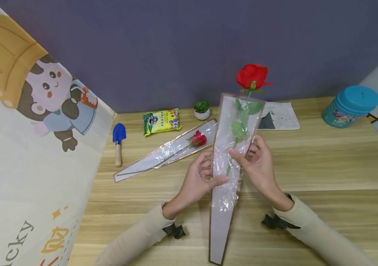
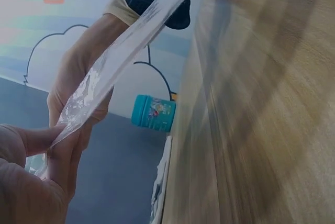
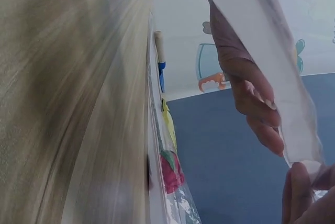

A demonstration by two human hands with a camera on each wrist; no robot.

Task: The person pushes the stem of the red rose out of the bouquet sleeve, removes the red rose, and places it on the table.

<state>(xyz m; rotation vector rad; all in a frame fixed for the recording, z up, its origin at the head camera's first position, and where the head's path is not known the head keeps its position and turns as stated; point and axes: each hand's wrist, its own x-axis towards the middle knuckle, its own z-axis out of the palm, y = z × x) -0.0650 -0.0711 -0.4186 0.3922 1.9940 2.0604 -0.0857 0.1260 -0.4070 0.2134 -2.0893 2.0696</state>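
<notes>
A long tapered clear sleeve [image 1: 226,173] with a brown edge is held up over the wooden table [image 1: 325,166]. A red rose [image 1: 252,77] pokes out of its top, its green stem and leaves inside. My left hand [image 1: 199,179] pinches the sleeve's left edge, thumb on the front. My right hand [image 1: 256,162] grips the right edge, thumb across the front. The left wrist view shows the sleeve [image 2: 112,64] edge-on between both hands. In the right wrist view the sleeve [image 3: 261,62] hangs beside fingers.
A second sleeved rose [image 1: 198,139] lies flat at the middle left. Behind it are a blue trowel [image 1: 118,142], a yellow packet [image 1: 161,121] and a small potted plant [image 1: 201,109]. A teal tin [image 1: 350,106] stands far right, beside a white paper [image 1: 280,115]. A cartoon banner [image 1: 26,129] closes the left.
</notes>
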